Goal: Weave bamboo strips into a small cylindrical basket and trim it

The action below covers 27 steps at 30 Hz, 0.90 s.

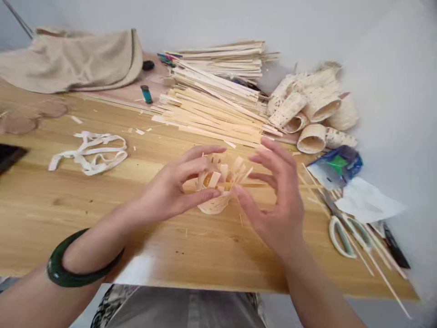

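Observation:
A small half-woven basket [214, 206] of pale wood strips stands on the wooden table, its upright strips splaying outward at the top. My left hand [186, 180] is curled round its left side, with the thumb across the front near the rim and the fingers over and behind the strips. On the other side, my right hand [276, 196] is open, thumb and fingers spread. Its thumb tip is close to the splayed strip ends; whether it touches them I cannot tell. One thin strip [309, 186] runs sideways from the basket, passing behind my right hand.
Bundles of wood strips [218, 111] lie at the back, beside birch-bark rolls [312, 102]. Scissors [343, 237], a white paper [370, 200] and a blue packet [336, 164] are at right. At left are a white ribbon [97, 155], a teal lighter [146, 94] and beige cloth [85, 61].

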Tool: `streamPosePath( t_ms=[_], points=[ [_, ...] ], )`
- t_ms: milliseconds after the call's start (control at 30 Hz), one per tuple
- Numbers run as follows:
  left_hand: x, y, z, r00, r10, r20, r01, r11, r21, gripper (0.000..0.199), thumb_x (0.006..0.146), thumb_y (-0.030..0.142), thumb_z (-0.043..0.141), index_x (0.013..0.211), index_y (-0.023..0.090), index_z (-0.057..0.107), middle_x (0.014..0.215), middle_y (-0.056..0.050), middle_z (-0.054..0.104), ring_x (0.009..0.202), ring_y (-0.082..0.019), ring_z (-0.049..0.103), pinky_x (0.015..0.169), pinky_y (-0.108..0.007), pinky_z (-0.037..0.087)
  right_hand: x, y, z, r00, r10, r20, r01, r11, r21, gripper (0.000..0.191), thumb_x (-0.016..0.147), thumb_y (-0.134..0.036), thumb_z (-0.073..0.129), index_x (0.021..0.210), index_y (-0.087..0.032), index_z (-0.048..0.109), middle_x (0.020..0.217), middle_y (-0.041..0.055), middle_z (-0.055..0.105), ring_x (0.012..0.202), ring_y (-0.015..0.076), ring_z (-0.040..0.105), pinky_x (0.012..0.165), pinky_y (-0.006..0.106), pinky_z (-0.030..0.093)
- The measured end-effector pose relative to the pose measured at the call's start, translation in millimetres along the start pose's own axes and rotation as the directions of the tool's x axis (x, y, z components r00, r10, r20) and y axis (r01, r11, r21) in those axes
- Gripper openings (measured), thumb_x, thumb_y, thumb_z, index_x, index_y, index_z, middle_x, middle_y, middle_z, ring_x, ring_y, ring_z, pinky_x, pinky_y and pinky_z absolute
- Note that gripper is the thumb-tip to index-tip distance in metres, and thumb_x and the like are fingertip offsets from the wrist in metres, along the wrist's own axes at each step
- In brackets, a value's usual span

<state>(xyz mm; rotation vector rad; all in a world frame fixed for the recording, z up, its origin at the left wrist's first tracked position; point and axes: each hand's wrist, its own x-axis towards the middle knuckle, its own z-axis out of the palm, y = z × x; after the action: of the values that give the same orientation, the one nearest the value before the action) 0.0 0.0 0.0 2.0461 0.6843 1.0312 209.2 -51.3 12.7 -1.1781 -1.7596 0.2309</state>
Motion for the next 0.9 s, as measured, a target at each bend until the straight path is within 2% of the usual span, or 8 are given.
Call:
streamPosePath(
  t_ms=[100, 233, 367, 467, 633, 700, 767, 900],
  points=[
    [-0.1, -5.0, -1.2, 0.993, -0.101, -0.066, 0.092, 0.988, -0.124, 0.015, 0.085, 0.021, 0.077, 0.097, 0.022, 0.068, 0.149, -0.011, 0.054, 0.138, -0.029, 0.053, 0.095, -0.039, 0.06, 6.0, 15.7, -6.8, 0.999, -0.004, 0.045, 0.008, 0.996, -0.09, 0.023, 0.09, -0.021, 0.067, 0.113, -0.023, 0.064, 0.122, 0.0095, 0.071, 0.115, 0.0253, 0.068, 0.093, 0.043, 0.058],
    [0.0, -9.9, -2.7, 0.98, -0.175, -0.095, 0.147, 0.958, -0.246, 0.019, 0.079, 0.022, 0.082, 0.091, 0.021, 0.067, 0.149, -0.011, 0.054, 0.141, -0.032, 0.051, 0.095, -0.043, 0.06, 8.4, 30.1, -5.7, 0.982, 0.031, 0.187, -0.035, 0.999, 0.018, 0.011, 0.094, -0.015, 0.061, 0.094, -0.023, 0.069, 0.086, 0.001, 0.076, 0.072, 0.0149, 0.069, 0.068, 0.03, 0.056],
    [1.4, -8.0, -1.9, 0.986, -0.153, -0.065, 0.135, 0.965, -0.225, 0.016, 0.078, 0.021, 0.083, 0.078, 0.02, 0.067, 0.147, -0.009, 0.058, 0.143, -0.033, 0.048, 0.105, -0.048, 0.052, 12.0, 32.9, -5.2, 0.976, -0.125, 0.179, 0.11, 0.989, 0.094, 0.013, 0.092, -0.011, 0.064, 0.091, -0.023, 0.07, 0.081, 0.0004, 0.075, 0.07, 0.0147, 0.063, 0.062, 0.029, 0.05],
    [2.5, -3.4, -1.6, 0.99, -0.135, -0.039, 0.126, 0.977, -0.173, 0.015, 0.078, 0.022, 0.082, 0.073, 0.02, 0.069, 0.149, -0.009, 0.057, 0.146, -0.034, 0.044, 0.113, -0.05, 0.045, 16.3, 30.9, -9.2, 0.934, -0.283, 0.219, 0.273, 0.959, 0.077, 0.013, 0.092, -0.01, 0.064, 0.091, -0.022, 0.069, 0.082, 0.0021, 0.075, 0.072, 0.016, 0.065, 0.066, 0.031, 0.051],
    [1.2, 0.5, -12.2, 0.989, -0.145, 0.041, 0.151, 0.962, -0.229, 0.007, 0.082, 0.023, 0.079, 0.088, 0.024, 0.076, 0.16, -0.005, 0.045, 0.149, -0.034, 0.04, 0.12, -0.051, 0.037, 16.8, 30.4, -10.3, 0.907, -0.355, 0.227, 0.359, 0.933, 0.025, 0.013, 0.092, -0.009, 0.063, 0.092, -0.02, 0.068, 0.084, 0.0043, 0.076, 0.072, 0.0171, 0.066, 0.066, 0.032, 0.051],
    [-0.1, -2.4, -16.8, 0.985, -0.147, 0.093, 0.168, 0.945, -0.282, 0.036, 0.083, 0.025, 0.079, 0.117, 0.032, 0.074, 0.169, 0.0, 0.029, 0.153, -0.035, 0.032, 0.121, -0.052, 0.034, 15.3, 33.2, -8.7, 0.92, -0.34, 0.196, 0.349, 0.937, -0.011, 0.012, 0.092, -0.009, 0.063, 0.092, -0.02, 0.067, 0.083, 0.0049, 0.076, 0.072, 0.0172, 0.065, 0.065, 0.032, 0.051],
    [-0.9, -8.8, -16.5, 0.984, -0.163, 0.076, 0.179, 0.922, -0.344, 0.072, 0.078, 0.028, 0.084, 0.142, 0.044, 0.056, 0.174, 0.005, 0.014, 0.156, -0.038, 0.023, 0.12, -0.055, 0.035, 13.9, 37.3, -7.2, 0.932, -0.322, 0.165, 0.333, 0.942, -0.038, 0.012, 0.091, -0.008, 0.064, 0.09, -0.02, 0.066, 0.083, 0.0051, 0.076, 0.073, 0.0173, 0.065, 0.065, 0.031, 0.05],
    [-0.7, -27.1, 3.2, 0.964, -0.267, -0.016, 0.233, 0.867, -0.44, 0.121, 0.065, 0.031, 0.095, 0.157, 0.055, 0.021, 0.175, 0.002, -0.006, 0.152, -0.043, 0.03, 0.113, -0.061, 0.041, 12.7, 45.4, -4.6, 0.958, -0.258, 0.122, 0.269, 0.959, -0.084, 0.013, 0.092, -0.009, 0.063, 0.088, -0.021, 0.065, 0.08, 0.0035, 0.074, 0.074, 0.0172, 0.064, 0.063, 0.031, 0.049]
  ],
)
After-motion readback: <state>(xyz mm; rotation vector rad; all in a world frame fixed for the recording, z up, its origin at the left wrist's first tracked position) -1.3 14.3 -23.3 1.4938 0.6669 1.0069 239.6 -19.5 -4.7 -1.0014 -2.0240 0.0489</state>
